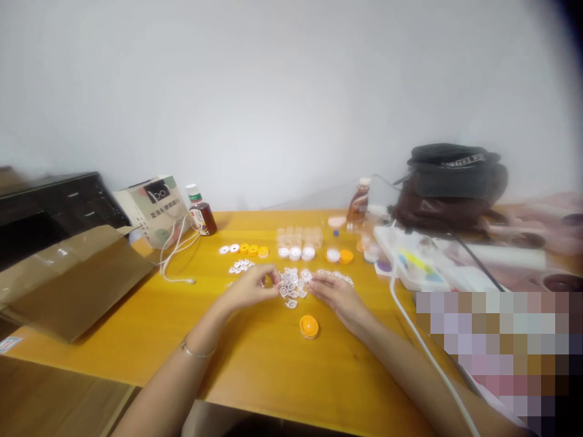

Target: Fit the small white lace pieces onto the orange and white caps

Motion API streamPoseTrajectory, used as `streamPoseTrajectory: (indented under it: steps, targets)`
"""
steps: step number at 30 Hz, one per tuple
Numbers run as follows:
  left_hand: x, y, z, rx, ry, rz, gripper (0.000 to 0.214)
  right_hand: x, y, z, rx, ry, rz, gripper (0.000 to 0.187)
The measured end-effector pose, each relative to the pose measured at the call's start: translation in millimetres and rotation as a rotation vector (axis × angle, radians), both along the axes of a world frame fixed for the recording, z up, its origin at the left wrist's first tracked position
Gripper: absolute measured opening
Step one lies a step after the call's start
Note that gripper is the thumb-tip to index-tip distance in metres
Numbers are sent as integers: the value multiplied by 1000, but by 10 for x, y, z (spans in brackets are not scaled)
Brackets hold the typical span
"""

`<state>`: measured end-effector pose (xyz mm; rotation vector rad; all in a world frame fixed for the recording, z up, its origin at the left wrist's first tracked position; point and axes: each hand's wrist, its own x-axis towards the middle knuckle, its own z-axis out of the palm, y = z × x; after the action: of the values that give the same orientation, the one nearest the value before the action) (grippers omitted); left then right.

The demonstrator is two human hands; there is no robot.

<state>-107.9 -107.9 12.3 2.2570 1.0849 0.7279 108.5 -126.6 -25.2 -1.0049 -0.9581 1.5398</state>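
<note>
A pile of small white openwork plastic pieces [291, 285] lies on the table between my two hands. At its left edge, my left hand [255, 284] has thumb and index finger curled into a pinch. What is between those fingertips is too small to make out. My right hand [336, 295] reaches in from the other side, its fingers together at a white openwork piece [306, 276] that it seems to grip. Nearer to me sits a round orange cup-like part [309, 326] with a pale centre. Behind my right fingers runs a row of similar white pieces [341, 277].
Small white parts [240, 266] lie beyond my left hand. Behind are yellow and white rings [245, 249], clear cups [299, 235], white discs [295, 254] and bottles [358, 203]. A cardboard box [73, 279] stands left; a white cable [423, 340] crosses the right side.
</note>
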Motion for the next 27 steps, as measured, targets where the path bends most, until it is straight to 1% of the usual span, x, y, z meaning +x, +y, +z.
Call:
streamPoseTrajectory:
  steps: [2, 5, 8, 10, 12, 14, 18, 22, 27]
  targets:
    - [31, 6, -44, -13, -52, 38, 6, -6, -3, 10, -11, -5, 12, 27]
    - [102, 14, -127, -54, -131, 61, 8, -20, -3, 20, -21, -2, 14, 25]
    - [164, 27, -198, -106, -217, 46, 11, -33, -6, 28, -31, 2, 8, 24]
    - [184, 34, -221, -124, -264, 23, 17, -38, -11, 33, -37, 7, 9, 24]
    - [187, 37, -222, -116, -292, 4, 24, -38, -18, 38, -36, 10, 11, 25]
    - [181, 37, -212, -108, -298, -15, 27, -36, -21, 40, -32, 5, 14, 25]
    - [173, 40, -199, -136, -309, -30, 24, -31, -15, 36, -24, 6, 36, 23]
    - [180, 49, -195, -155, -387, -33, 24, -40, -20, 34, -16, -20, 69, 20]
    - [208, 49, -194, -102, -422, -50, 19, -55, -48, 33, -23, -53, 132, 23]
